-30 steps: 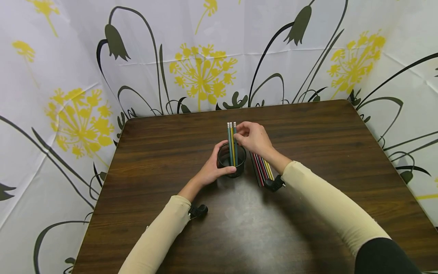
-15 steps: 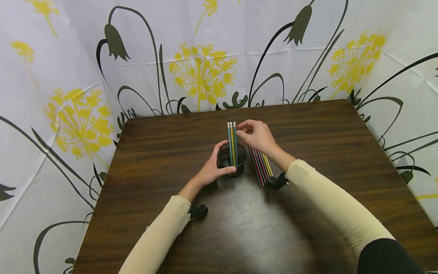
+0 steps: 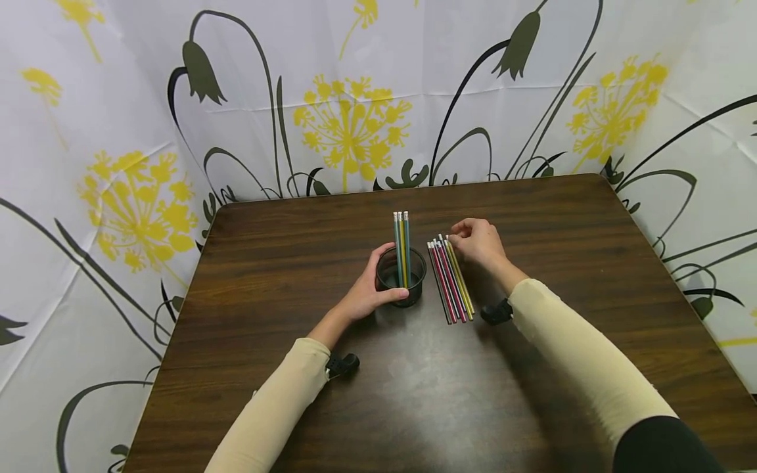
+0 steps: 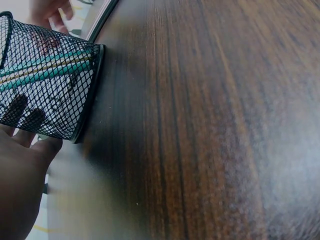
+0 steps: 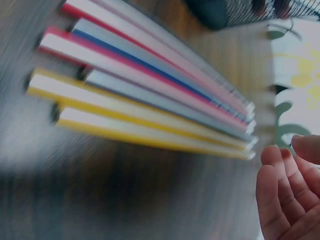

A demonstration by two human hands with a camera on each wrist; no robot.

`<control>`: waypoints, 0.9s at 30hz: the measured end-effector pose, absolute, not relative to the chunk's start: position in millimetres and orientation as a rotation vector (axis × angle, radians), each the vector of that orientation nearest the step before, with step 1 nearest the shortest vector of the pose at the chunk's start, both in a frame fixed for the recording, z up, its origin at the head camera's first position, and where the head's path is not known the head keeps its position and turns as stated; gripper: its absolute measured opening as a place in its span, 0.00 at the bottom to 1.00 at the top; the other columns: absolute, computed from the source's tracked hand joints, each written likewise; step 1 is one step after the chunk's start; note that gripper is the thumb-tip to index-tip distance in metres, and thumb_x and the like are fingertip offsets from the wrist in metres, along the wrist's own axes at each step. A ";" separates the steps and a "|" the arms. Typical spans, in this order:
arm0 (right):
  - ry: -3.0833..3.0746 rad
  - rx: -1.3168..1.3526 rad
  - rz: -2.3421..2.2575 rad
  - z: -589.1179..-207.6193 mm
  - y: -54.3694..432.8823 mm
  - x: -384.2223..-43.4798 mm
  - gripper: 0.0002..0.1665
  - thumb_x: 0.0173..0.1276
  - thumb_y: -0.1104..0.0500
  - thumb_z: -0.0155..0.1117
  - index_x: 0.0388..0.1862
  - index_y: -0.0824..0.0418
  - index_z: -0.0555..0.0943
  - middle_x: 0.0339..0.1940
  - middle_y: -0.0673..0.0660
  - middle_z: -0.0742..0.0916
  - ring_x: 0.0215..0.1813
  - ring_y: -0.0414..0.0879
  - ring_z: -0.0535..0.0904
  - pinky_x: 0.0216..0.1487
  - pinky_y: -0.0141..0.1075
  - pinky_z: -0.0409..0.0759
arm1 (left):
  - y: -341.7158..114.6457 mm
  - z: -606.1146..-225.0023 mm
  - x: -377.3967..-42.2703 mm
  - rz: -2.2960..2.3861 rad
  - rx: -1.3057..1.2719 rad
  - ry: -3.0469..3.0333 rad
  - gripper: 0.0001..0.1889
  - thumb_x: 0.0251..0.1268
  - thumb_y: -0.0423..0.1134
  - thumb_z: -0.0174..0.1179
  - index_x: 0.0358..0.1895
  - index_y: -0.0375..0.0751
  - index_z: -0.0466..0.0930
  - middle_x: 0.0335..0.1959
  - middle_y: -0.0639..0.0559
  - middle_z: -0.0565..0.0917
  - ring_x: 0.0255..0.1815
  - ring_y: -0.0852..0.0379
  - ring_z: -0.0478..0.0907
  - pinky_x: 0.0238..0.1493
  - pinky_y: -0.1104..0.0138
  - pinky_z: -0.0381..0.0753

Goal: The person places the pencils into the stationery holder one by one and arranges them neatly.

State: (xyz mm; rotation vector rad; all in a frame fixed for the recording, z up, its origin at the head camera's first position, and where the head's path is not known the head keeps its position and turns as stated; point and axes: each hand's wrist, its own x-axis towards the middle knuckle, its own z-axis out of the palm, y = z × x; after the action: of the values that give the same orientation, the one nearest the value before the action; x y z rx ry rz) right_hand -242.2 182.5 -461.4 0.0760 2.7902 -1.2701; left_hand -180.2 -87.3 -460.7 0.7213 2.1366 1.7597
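Observation:
A black mesh pencil cup (image 3: 416,289) stands upright on the table, and my left hand (image 3: 368,290) grips its left side, thumb across the front. Two teal pencils and a yellow one (image 3: 400,233) stand in it, eraser ends up; the left wrist view shows them through the mesh (image 4: 60,102). To the cup's right lies a row of several pencils (image 3: 451,282) in red, black, blue and yellow (image 5: 150,127), erasers pointing away. My right hand (image 3: 480,242) is beside the eraser ends of the yellow ones, fingers bent loosely and apart from them, holding nothing.
The dark wooden table (image 3: 284,263) extends round the cup and row. A white curtain (image 3: 248,144) with yellow and grey flowers hangs behind its far edge. A small black camera (image 3: 343,364) sits at the left wrist, another camera (image 3: 495,313) at the right.
My right hand has drawn away from the pencils in the cup, moving right to the eraser ends of the row, which now shows whole. My left hand and the cup stay put.

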 end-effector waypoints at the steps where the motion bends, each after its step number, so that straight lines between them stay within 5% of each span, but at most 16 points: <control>1: 2.769 0.086 -1.257 -465.5 185.2 -241.8 0.13 0.69 0.56 0.64 0.48 0.62 0.82 0.36 0.57 0.85 0.31 0.47 0.84 0.31 0.36 0.78 | -87.5 -460.9 -179.8 1.762 0.721 2.134 0.47 0.56 0.29 0.69 0.75 0.37 0.47 0.71 0.36 0.62 0.71 0.42 0.60 0.70 0.43 0.54; 5: 2.693 0.111 -1.206 -478.7 192.1 -238.9 0.13 0.70 0.56 0.65 0.48 0.63 0.82 0.38 0.58 0.85 0.32 0.48 0.84 0.28 0.36 0.81 | -88.0 -462.3 -179.0 1.778 0.716 2.115 0.47 0.56 0.28 0.68 0.75 0.36 0.47 0.71 0.34 0.62 0.71 0.40 0.60 0.70 0.42 0.53; 12: 2.682 0.126 -1.142 -487.0 196.1 -237.0 0.13 0.68 0.56 0.67 0.46 0.63 0.84 0.35 0.58 0.86 0.29 0.46 0.83 0.27 0.35 0.80 | -89.3 -492.1 -191.0 1.783 0.703 2.151 0.48 0.56 0.34 0.71 0.75 0.55 0.49 0.71 0.49 0.64 0.71 0.53 0.62 0.70 0.50 0.56; 21: 2.779 0.099 -0.850 -476.2 190.8 -236.3 0.13 0.64 0.54 0.66 0.44 0.59 0.84 0.30 0.55 0.87 0.26 0.46 0.82 0.29 0.41 0.78 | -87.9 -461.1 -180.6 1.781 0.728 2.105 0.47 0.57 0.29 0.67 0.75 0.36 0.46 0.71 0.34 0.61 0.72 0.40 0.59 0.70 0.42 0.53; 27: 2.860 0.133 -0.640 -472.3 186.6 -234.8 0.13 0.60 0.55 0.65 0.43 0.56 0.84 0.41 0.58 0.86 0.37 0.53 0.80 0.37 0.49 0.78 | -87.4 -458.4 -179.8 1.766 0.724 2.119 0.47 0.57 0.28 0.67 0.76 0.37 0.46 0.72 0.34 0.60 0.72 0.41 0.59 0.70 0.42 0.53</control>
State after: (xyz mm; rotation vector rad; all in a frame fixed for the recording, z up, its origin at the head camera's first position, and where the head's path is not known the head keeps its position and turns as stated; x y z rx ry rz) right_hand -234.8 186.6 -472.3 0.1331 2.8595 -0.6399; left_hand -179.8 -87.4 -458.4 0.7243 2.1188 1.7659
